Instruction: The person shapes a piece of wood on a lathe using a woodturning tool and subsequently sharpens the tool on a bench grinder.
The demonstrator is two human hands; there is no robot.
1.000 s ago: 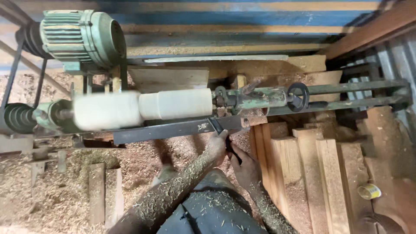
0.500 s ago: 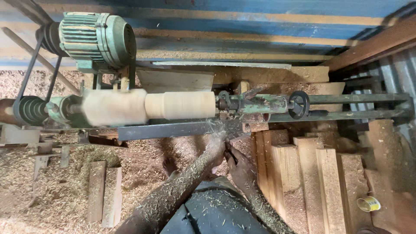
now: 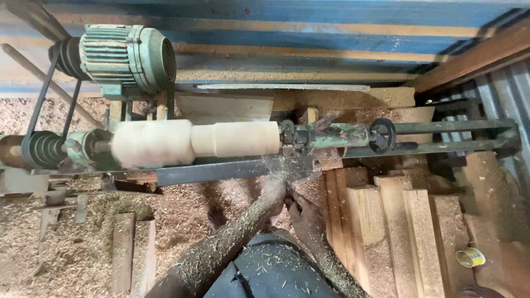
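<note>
A pale wooden cylinder (image 3: 221,140) spins on a green lathe, its left part thicker and blurred. My left hand (image 3: 273,187), coated in sawdust, presses on the dark tool rest bar (image 3: 210,171) near the cylinder's right end. Just below it, my right hand (image 3: 303,212) grips a dark turning tool (image 3: 287,200), which is mostly hidden between the hands. Fine shavings spray up where the tool meets the wood.
A green motor (image 3: 127,55) drives a belt down to the pulley (image 3: 44,149) at left. The tailstock (image 3: 337,135) with its handwheel (image 3: 382,135) is at right. Rough planks (image 3: 386,221) stand below right, beside a yellow tin (image 3: 470,257). Sawdust covers the floor.
Both hands stay on the tool at the cylinder's right end, reaching slightly farther in. Shavings now fly from the cut.
</note>
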